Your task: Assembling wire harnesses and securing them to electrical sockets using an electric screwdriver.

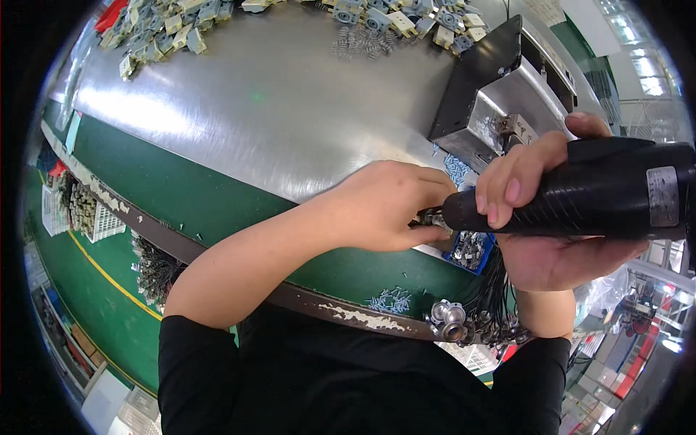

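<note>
Overhead | steel tabletop point(254, 109), green edge strip point(188, 192) | green floor point(109, 283), yellow line point(109, 279)

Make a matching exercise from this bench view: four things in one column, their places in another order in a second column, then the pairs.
Things:
1. black power screwdriver
2. small metal part
3. pile of beige parts
4. loose screws

Places:
A. far left of the steel table top
B. in the right hand
C. pinched by the left hand
D. on the green mat near the front edge

Pairs: 1-B, 2-C, 3-A, 4-D
</note>
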A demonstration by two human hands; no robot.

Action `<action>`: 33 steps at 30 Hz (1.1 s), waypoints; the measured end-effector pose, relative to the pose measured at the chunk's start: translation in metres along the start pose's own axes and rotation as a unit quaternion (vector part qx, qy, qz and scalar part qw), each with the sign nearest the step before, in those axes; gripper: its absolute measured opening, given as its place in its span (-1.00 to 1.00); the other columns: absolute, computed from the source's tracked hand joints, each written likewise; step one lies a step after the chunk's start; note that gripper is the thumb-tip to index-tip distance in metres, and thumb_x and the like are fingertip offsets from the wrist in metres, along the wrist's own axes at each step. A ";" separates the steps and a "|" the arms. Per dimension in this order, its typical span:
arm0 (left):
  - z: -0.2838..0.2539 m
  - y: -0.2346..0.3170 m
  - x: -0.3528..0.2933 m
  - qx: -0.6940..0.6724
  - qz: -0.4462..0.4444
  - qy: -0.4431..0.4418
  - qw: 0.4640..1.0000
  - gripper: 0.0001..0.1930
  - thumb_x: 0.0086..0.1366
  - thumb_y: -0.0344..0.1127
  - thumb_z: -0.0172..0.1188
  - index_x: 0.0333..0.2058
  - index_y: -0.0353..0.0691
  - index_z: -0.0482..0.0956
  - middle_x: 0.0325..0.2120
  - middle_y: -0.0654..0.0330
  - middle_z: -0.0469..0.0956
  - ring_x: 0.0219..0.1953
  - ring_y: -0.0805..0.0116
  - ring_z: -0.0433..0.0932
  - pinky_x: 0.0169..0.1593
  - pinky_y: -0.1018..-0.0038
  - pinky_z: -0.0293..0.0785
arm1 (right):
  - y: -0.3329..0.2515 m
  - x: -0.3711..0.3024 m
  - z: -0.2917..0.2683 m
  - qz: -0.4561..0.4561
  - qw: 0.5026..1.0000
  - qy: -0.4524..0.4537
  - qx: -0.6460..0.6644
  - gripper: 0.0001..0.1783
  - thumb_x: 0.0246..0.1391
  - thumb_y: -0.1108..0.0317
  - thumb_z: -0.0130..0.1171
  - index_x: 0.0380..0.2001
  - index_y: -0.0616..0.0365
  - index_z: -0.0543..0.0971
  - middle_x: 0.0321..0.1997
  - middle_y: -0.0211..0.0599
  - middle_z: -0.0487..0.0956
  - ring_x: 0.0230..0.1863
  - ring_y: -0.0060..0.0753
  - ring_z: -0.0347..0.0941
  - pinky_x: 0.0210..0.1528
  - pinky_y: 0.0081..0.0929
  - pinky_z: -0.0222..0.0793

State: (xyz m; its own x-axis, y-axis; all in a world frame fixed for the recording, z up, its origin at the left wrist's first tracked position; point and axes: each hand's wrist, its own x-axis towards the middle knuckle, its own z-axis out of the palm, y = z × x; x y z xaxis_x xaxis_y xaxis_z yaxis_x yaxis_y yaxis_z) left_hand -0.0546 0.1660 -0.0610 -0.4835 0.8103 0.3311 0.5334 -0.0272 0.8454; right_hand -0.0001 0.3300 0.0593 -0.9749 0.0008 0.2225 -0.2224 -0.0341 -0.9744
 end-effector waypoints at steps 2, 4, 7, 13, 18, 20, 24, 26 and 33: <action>0.001 0.000 0.000 -0.003 0.001 0.006 1.000 -0.65 0.16 -0.13 0.43 -0.18 -0.24 0.68 -0.20 0.13 0.66 -0.18 -0.02 0.65 -0.11 0.18 0.57 | 0.006 0.000 -0.003 -0.038 0.998 -0.040 0.037 0.19 0.01 -0.74 -0.02 0.32 0.10 0.22 -0.42 -0.27 0.45 -0.52 -0.35 0.44 -0.36 -0.28 0.39; 0.001 0.001 0.001 -0.002 0.005 0.013 1.000 -0.66 0.14 -0.14 0.44 -0.20 -0.23 0.67 -0.26 0.13 0.65 -0.21 -0.03 0.65 -0.14 0.17 0.56 | 0.013 0.000 -0.006 -0.075 0.991 -0.078 0.074 0.16 -0.02 -0.75 0.01 0.24 0.08 0.27 -0.44 -0.29 0.45 -0.54 -0.36 0.44 -0.40 -0.30 0.39; -0.001 0.001 0.003 -0.001 0.000 -0.002 1.000 -0.67 0.13 -0.16 0.45 -0.20 -0.22 0.67 -0.31 0.12 0.64 -0.23 -0.03 0.65 -0.17 0.16 0.56 | 0.017 -0.001 -0.005 -0.098 0.986 -0.095 0.099 0.11 -0.04 -0.74 0.04 0.15 0.07 0.32 -0.45 -0.31 0.46 -0.56 -0.37 0.44 -0.43 -0.31 0.40; 0.003 -0.002 0.003 -0.005 0.018 0.007 1.000 -0.66 0.11 -0.16 0.45 -0.20 -0.22 0.66 -0.30 0.10 0.63 -0.21 -0.05 0.64 -0.15 0.14 0.56 | 0.016 -0.002 -0.004 -0.097 0.984 -0.091 0.119 0.11 -0.02 -0.72 0.05 0.16 0.10 0.30 -0.44 -0.29 0.47 -0.56 -0.35 0.44 -0.43 -0.29 0.41; 0.002 -0.003 0.000 -0.009 0.015 0.014 1.000 -0.65 0.09 -0.16 0.45 -0.19 -0.22 0.66 -0.29 0.10 0.64 -0.20 -0.07 0.64 -0.15 0.14 0.56 | 0.014 0.000 -0.003 -0.090 0.982 -0.091 0.140 0.15 0.01 -0.71 0.03 0.26 0.14 0.25 -0.43 -0.26 0.48 -0.54 -0.32 0.45 -0.41 -0.27 0.41; 0.003 -0.003 0.003 -0.011 0.020 0.014 1.000 -0.64 0.09 -0.16 0.45 -0.19 -0.22 0.66 -0.28 0.09 0.64 -0.20 -0.07 0.64 -0.14 0.14 0.56 | 0.011 0.000 -0.005 -0.088 0.982 -0.088 0.142 0.17 0.03 -0.70 0.02 0.29 0.15 0.23 -0.42 -0.25 0.48 -0.54 -0.30 0.45 -0.40 -0.26 0.41; 0.000 -0.002 -0.002 -0.008 0.004 -0.002 1.000 -0.64 0.10 -0.17 0.45 -0.18 -0.23 0.66 -0.26 0.09 0.65 -0.19 -0.06 0.64 -0.13 0.14 0.56 | 0.008 0.000 -0.004 -0.084 0.980 -0.087 0.160 0.20 0.06 -0.69 0.01 0.37 0.18 0.19 -0.41 -0.23 0.49 -0.52 -0.28 0.46 -0.39 -0.23 0.41; -0.002 -0.003 0.002 -0.009 0.012 -0.013 1.000 -0.64 0.11 -0.17 0.44 -0.17 -0.23 0.67 -0.24 0.09 0.66 -0.18 -0.05 0.64 -0.11 0.15 0.56 | 0.002 0.002 -0.007 -0.089 0.980 -0.083 0.157 0.22 0.07 -0.68 0.00 0.40 0.19 0.17 -0.40 -0.23 0.49 -0.52 -0.27 0.46 -0.38 -0.22 0.41; 0.001 0.001 0.004 0.026 0.094 0.049 0.994 -0.64 0.08 -0.25 0.49 -0.15 -0.22 0.68 -0.20 0.11 0.68 -0.12 0.01 0.67 -0.01 0.19 0.59 | -0.002 0.013 -0.037 -0.110 0.991 -0.044 0.067 0.27 0.09 -0.70 -0.06 0.46 0.21 0.07 -0.36 -0.24 0.48 -0.45 -0.30 0.48 -0.31 -0.21 0.47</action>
State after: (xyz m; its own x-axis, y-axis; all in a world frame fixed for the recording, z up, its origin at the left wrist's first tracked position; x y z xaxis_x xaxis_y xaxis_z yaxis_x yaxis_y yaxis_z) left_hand -0.0554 0.1698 -0.0589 -0.4369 0.7324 0.5222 0.6545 -0.1394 0.7431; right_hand -0.0125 0.3669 0.0629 -0.8972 -0.0634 0.4370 -0.4212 -0.1744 -0.8901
